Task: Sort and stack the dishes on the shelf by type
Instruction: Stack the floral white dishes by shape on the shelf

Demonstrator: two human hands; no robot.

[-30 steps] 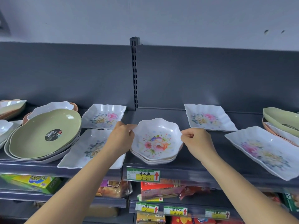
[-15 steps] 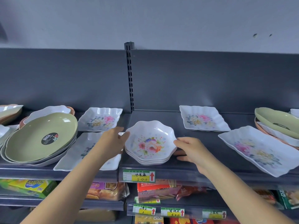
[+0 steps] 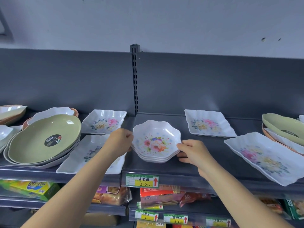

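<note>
A stack of white scalloped bowls (image 3: 156, 142) with a floral print sits at the middle of the dark shelf (image 3: 205, 168). My left hand (image 3: 120, 142) grips the stack's left rim, fingers curled. On the right side, my right hand (image 3: 192, 152) holds the lower bowls, thumb on the rim and fingers below. Two square floral plates (image 3: 103, 122) (image 3: 209, 124) lie behind, left and right. A long floral platter (image 3: 88, 155) lies partly under my left forearm; another platter (image 3: 266, 158) lies at the right.
Green oval dishes (image 3: 44, 139) are stacked on white ones at the left, with more white and orange dishes (image 3: 11, 112) behind. A green oval dish (image 3: 284, 127) tops a pile at the far right. A slotted upright (image 3: 134, 79) splits the back panel. Packaged goods fill the lower shelves.
Half a second ago both hands were loose beside the bowl stack. They have closed on its left and right sides again. The stack stays in the same spot on the shelf.
</note>
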